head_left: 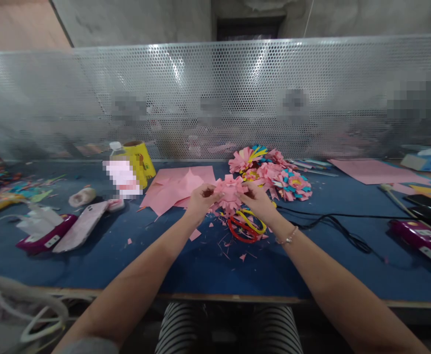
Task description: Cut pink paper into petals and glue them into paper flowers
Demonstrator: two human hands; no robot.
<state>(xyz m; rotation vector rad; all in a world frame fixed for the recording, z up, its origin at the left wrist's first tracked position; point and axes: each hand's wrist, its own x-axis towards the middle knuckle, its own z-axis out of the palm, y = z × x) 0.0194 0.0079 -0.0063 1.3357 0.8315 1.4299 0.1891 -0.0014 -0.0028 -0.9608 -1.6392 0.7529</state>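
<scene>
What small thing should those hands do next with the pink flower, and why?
Probably ease its cut petals outward with the fingertips: the left hand and right hand already hold the pink paper flower at opposite sides, and the paper flowers piled behind have spread petals. The red scissor handle lies untouched below.

Blue table (pixel 200 270) carries paper flowers (pixel 270 173), scissors (pixel 242 240), phone (pixel 81 228).

No text, brand or number can be read. The yellow cylinder (pixel 147 164) bears a dark printed mark (pixel 140 159), too small to make out. Just left of the cylinder, the bottle (pixel 116 153) has its front blurred into blocks, hiding any print.
</scene>
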